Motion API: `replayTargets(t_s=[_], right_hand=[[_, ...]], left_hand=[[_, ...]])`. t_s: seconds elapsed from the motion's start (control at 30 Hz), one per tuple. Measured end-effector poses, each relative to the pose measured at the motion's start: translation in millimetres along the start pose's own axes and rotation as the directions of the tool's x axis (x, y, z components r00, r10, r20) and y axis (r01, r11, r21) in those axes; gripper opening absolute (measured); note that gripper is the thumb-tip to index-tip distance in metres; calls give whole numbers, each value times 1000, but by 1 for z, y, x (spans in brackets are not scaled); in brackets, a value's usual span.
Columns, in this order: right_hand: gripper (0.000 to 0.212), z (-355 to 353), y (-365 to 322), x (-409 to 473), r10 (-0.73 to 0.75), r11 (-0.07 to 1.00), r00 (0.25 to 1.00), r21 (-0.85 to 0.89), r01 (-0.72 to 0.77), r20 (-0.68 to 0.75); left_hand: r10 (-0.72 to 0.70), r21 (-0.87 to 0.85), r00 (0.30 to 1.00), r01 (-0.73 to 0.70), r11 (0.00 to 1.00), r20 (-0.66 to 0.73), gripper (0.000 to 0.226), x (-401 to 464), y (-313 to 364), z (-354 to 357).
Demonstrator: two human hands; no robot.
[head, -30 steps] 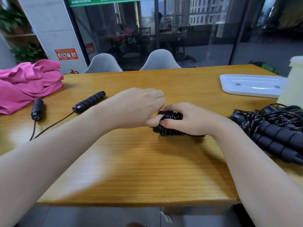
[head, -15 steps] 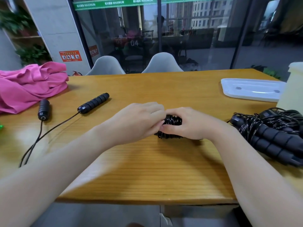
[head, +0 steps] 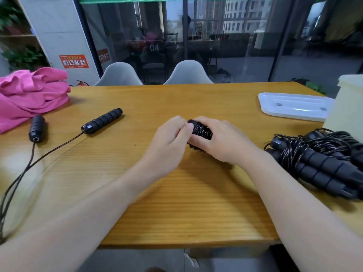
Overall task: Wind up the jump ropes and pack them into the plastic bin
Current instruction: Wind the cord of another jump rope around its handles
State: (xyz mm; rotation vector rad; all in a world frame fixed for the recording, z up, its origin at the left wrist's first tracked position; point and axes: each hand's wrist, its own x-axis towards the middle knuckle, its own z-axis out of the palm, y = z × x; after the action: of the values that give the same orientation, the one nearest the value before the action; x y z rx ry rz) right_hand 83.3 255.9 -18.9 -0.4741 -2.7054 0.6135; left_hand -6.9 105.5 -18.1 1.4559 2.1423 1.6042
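A black jump rope bundle (head: 201, 130), its cord wound round the handles, lies at the table's middle. My right hand (head: 220, 140) grips it from the right. My left hand (head: 170, 138) pinches its left end with closed fingers. At the left lies an unwound jump rope: one ridged black handle (head: 102, 121), a second handle (head: 37, 128), and its thin cord (head: 29, 165) trailing over the near left edge. A pile of wound black ropes (head: 322, 163) rests at the right. The translucent plastic bin (head: 347, 103) stands at the far right, partly cut off.
The bin's white lid (head: 294, 106) lies flat behind the pile of ropes. Pink cloth (head: 29, 95) is heaped at the far left of the wooden table (head: 176, 209). Two grey chairs (head: 188, 73) stand behind the table before a glass wall.
Both hands stay on the bundle; it has tilted more upright between them, and my left fingers have shifted to its left end.
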Motion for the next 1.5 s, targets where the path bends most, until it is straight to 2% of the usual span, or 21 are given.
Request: replayTargets(t_s=[0.1, 0.23, 0.3, 0.37, 0.47, 0.53, 0.6, 0.67, 0.7, 0.77, 0.83, 0.9, 0.97, 1.03, 1.17, 1.23, 1.37, 1.5], right_hand=[[53, 3, -7, 0, -18, 1000, 998, -1, 18, -66], [50, 7, -8, 1, -9, 1000, 994, 20, 12, -109], [51, 9, -4, 3, 12, 1000, 992, -10, -13, -127], [62, 10, -1, 3, 47, 998, 995, -44, -51, -90], [86, 6, 3, 0, 73, 997, 994, 33, -76, 86], [85, 3, 8, -1, 35, 997, 982, 55, -46, 187], [79, 0, 11, 0, 21, 1000, 983, 5, -22, 181], [77, 2, 10, 0, 21, 997, 994, -76, -13, 112], [74, 4, 8, 0, 13, 993, 998, -121, -5, 69], [70, 8, 6, 0, -10, 982, 1000, -190, 5, -25], [73, 11, 4, -1, -9, 977, 996, -211, -11, -91], [73, 14, 1, -1, 16, 981, 993, -192, -39, -120], [69, 17, -5, 0, 59, 984, 991, -160, -77, -117], [65, 18, -10, -2, 97, 984, 989, -139, -112, -116], [59, 19, -12, -5, 161, 976, 983, -136, -172, -90], [59, 18, -12, -5, 161, 981, 980, -94, -172, -118], [63, 17, -20, -6, 140, 985, 974, -76, -155, -176], [75, 16, -27, -10, 110, 988, 977, -92, -128, -182]], left_hand=[[79, -57, 994, -83, 995, -75, 36, -5, -1, -2], [60, -176, 998, -64, 982, -26, 36, -8, -6, -11], [55, -152, 998, -57, 987, -23, 32, -6, -9, -12], [59, -52, 997, -62, 997, -59, 30, -1, -17, -12], [58, 33, 994, -56, 998, -95, 30, 3, -34, -17], [32, 9, 998, -32, 999, -46, 30, 4, -40, -22], [5, -40, 1000, -6, 999, -17, 29, 6, -39, -25], [34, 26, 999, -34, 999, -14, 29, 8, -39, -26], [81, 135, 997, -79, 988, -7, 29, 8, -39, -27], [139, 432, 989, -150, 889, 57, 34, 5, -40, -25], [146, 572, 985, -174, 802, 95, 38, 3, -40, -23], [228, 549, 971, -232, 803, 76, 40, 4, -39, -21], [301, 456, 951, -298, 839, 68, 42, 4, -39, -21], [355, 423, 930, -362, 831, 97, 40, 1, -38, -22], [514, 590, 840, -507, 629, 174, 36, -3, -36, -23], [535, 642, 840, -463, 611, 96, 34, -2, -35, -19], [503, 684, 858, -306, 662, -103, 27, 1, -29, -11], [402, 558, 892, -231, 797, -205, 18, 0, -31, -13]])
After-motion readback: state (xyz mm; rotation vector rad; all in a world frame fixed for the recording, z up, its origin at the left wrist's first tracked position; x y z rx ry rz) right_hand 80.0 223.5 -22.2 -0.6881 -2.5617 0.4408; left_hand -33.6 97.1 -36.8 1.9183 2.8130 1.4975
